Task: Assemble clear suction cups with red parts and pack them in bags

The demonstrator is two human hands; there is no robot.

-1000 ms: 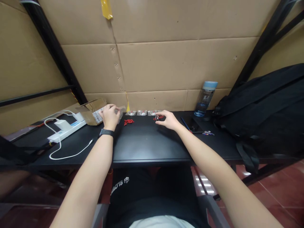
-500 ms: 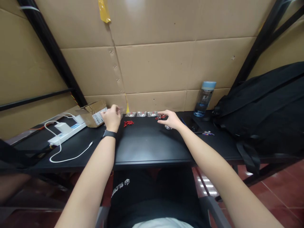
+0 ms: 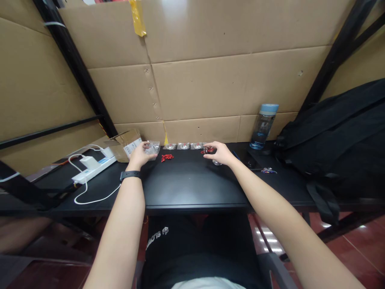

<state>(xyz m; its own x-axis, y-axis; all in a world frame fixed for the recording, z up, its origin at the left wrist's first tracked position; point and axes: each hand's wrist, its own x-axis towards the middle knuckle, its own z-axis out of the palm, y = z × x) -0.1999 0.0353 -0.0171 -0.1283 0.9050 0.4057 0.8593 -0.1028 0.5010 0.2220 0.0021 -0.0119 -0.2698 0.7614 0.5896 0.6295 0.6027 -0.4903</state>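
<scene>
Pinching clear plastic wrapper (image 3: pixel 152 148) in left hand (image 3: pixel 140 156), shiny round piece (image 3: pixel 206 150) in right hand (image 3: pixel 221 153).
"SLO" on black trousers (image 3: pixel 186 245) (wrapper sharper now).

brown cardboard panels (image 3: pixel 195 92) rise behind a black desk (image 3: pixel 192 184).

Through a camera worn on the person's head, I look forward and down across a black desk (image 3: pixel 186 184), near enough that both forearms rise from the bottom edge to the left hand (image 3: pixel 140 155) and right hand (image 3: pixel 221 153). My wide view faces the cardboard wall (image 3: pixel 195 88) behind the desk nearly square on, taking in the lap (image 3: pixel 198 249) below, a power strip (image 3: pixel 94 169) at left and a backpack (image 3: pixel 339 148) at right.
</scene>
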